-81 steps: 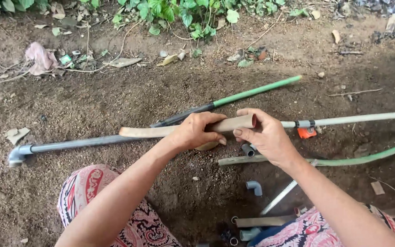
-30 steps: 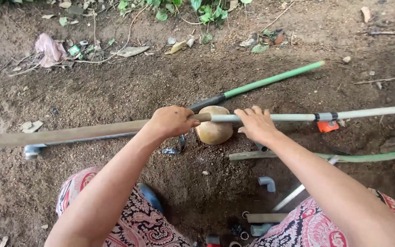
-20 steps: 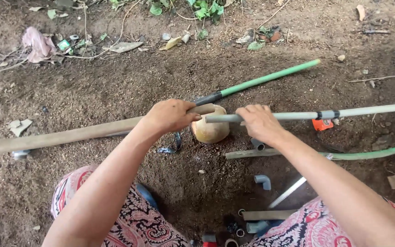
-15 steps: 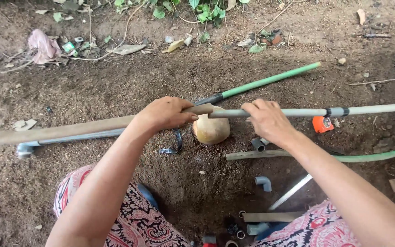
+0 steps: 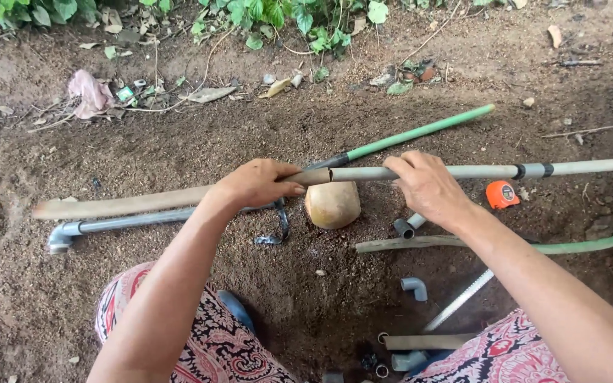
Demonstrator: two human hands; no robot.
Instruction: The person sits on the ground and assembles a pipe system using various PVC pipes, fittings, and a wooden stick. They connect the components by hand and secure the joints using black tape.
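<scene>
A grey pipe with an elbow end (image 5: 62, 235) lay on the soil at the far left; above it a tan wooden pole (image 5: 122, 204) ran rightward into the left hand (image 5: 255, 183), which was closed around its end; that end met the mouth of a long pale pipe (image 5: 477, 171), held level above the ground; a round tan stone (image 5: 333, 204) sat just below the joint; the right hand (image 5: 431, 188) was wrapped over the pale pipe; an orange tape measure (image 5: 502, 194) lay near it, and a green hose (image 5: 590, 243) trailed off right.
</scene>
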